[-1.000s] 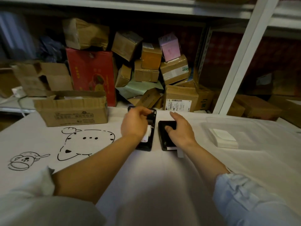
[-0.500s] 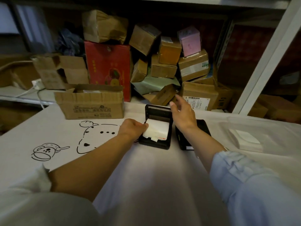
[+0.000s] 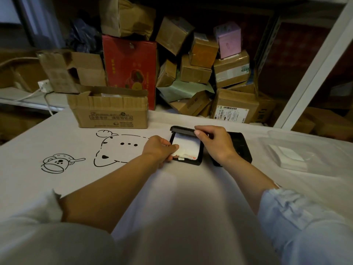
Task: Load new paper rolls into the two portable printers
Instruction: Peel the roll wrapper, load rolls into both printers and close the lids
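Note:
Two black portable printers lie side by side on the white table. The left printer [image 3: 198, 159] has white paper [image 3: 186, 146] drawn across its top. My left hand [image 3: 159, 149] pinches the near left edge of that paper. My right hand [image 3: 215, 142] grips the printer's raised lid [image 3: 181, 129] at its far end, thumb on the lid's edge. The right printer [image 3: 241, 148] sits closed, partly hidden behind my right hand and wrist.
A clear plastic tray [image 3: 290, 138] holding a white paper stack [image 3: 288, 154] sits at the right. An open cardboard box [image 3: 109, 111] stands at the back left. Many piled boxes fill the shelf behind. A white shelf post [image 3: 315, 64] rises at right.
My right hand has come down from the lid's far edge and now grips the lid, which is tilted lower over the paper. My left hand has shifted onto the paper's near edge.

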`<action>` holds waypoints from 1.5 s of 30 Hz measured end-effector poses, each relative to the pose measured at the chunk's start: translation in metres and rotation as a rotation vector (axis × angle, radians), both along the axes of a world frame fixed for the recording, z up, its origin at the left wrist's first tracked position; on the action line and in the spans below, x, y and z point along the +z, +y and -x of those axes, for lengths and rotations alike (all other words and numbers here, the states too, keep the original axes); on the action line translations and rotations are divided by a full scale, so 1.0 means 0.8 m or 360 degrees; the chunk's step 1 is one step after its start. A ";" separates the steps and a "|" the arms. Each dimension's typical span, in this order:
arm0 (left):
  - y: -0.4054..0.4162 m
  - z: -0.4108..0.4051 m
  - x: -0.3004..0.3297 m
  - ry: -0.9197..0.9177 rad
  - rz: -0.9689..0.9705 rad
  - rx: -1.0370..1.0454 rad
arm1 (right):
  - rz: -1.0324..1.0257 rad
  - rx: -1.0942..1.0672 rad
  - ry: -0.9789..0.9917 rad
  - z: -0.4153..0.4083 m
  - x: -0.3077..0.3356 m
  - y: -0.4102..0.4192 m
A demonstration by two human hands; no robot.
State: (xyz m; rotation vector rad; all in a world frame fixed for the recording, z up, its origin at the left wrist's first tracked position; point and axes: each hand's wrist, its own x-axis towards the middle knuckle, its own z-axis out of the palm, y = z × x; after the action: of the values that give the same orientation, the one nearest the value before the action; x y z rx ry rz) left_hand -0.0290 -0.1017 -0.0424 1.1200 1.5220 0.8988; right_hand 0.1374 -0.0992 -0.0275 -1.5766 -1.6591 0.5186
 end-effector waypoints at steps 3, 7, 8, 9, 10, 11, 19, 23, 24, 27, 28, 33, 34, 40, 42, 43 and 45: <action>-0.003 0.000 0.002 -0.0084 0.0077 -0.0001 | 0.0039 0.0061 -0.0222 -0.004 -0.006 -0.011; -0.009 -0.004 0.006 -0.0353 0.0275 0.0009 | -0.0054 -0.0011 -0.0448 -0.001 -0.004 -0.015; -0.011 -0.005 0.007 -0.0369 0.0306 -0.0003 | -0.0079 -0.0032 -0.0441 0.000 -0.002 -0.015; -0.012 -0.006 0.008 -0.0354 0.0317 -0.0018 | -0.0091 -0.0048 -0.0424 0.000 0.001 -0.014; -0.013 -0.006 0.008 -0.0322 0.0310 -0.0031 | -0.0092 -0.0057 -0.0414 0.000 0.002 -0.013; -0.014 -0.006 0.009 -0.0284 0.0295 -0.0039 | -0.0087 -0.0059 -0.0416 0.000 0.002 -0.012; -0.020 0.001 0.003 -0.0165 0.0410 -0.0120 | -0.0067 0.0098 -0.0772 -0.003 -0.010 -0.025; -0.020 0.004 0.000 -0.0199 0.0462 -0.0132 | -0.0092 0.0142 -0.1147 -0.004 -0.022 -0.029; -0.020 0.005 0.000 -0.0175 0.0453 -0.0135 | -0.0094 0.0134 -0.1158 -0.004 -0.022 -0.028; -0.018 0.010 0.004 0.0008 0.0428 -0.0202 | -0.0079 0.0139 -0.1183 -0.001 -0.020 -0.025; -0.017 0.014 0.006 0.0101 0.0414 -0.0242 | -0.0063 0.0149 -0.1199 0.000 -0.019 -0.024; 0.004 0.031 0.016 0.0539 -0.0006 -0.0114 | 0.0064 0.0216 -0.1057 0.007 -0.016 -0.023; 0.009 0.028 0.016 0.0507 -0.0107 -0.0054 | 0.0102 0.0220 -0.0948 0.009 -0.014 -0.023; 0.011 -0.008 0.003 0.0116 -0.0095 0.0054 | 0.0584 -0.0198 0.0094 0.017 0.005 -0.011; 0.010 -0.008 0.000 -0.0027 -0.0065 0.0162 | 0.0750 -0.0286 0.0339 0.013 0.005 -0.004; 0.011 -0.007 0.000 -0.0075 -0.0041 0.0190 | 0.0784 -0.0316 0.0400 0.011 0.003 0.002; 0.015 -0.005 0.002 -0.0133 0.0007 0.0202 | 0.0795 -0.0348 0.0396 0.011 -0.004 0.015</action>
State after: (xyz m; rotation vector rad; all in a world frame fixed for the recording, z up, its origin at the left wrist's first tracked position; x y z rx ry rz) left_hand -0.0251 -0.0900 -0.0409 0.9796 1.5386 1.0154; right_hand 0.1284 -0.0869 -0.0305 -1.9256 -1.2060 1.0237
